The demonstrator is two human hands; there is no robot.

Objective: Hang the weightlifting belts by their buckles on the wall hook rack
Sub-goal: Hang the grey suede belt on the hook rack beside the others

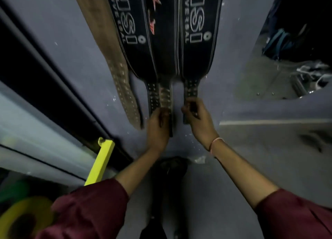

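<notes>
- Grey wall: matt, flecked with pale specks; four belts hang flat against it, tops cut off by the frame edge.
- Right black belt: wide padded body, pale stitched edge lines, white lettering "USI" with "UNIVERSAL" beside it and a round logo; narrows to a strap with two rows of punched holes.
- Left black belt: same white "USI UNIVERSAL" print, same tapered shape, studded strap end.
- Middle black belt: red and white print, unreadable; paler perforated tail.
- Tan belt: leftmost, suede-like, narrower, rows of holes, pointed tip.
- My maroon sleeves: pushed up, both forearms bare and reaching up to the wall.
- Yellow bar: square-section, glossy, lower left.
- My left hand: fingers curled around the lower tails of the left and middle belts, back of hand toward me.
- My right hand: fingers pinched closed on the right belt's strap end.
- Pink thread band: on my right wrist.
</notes>
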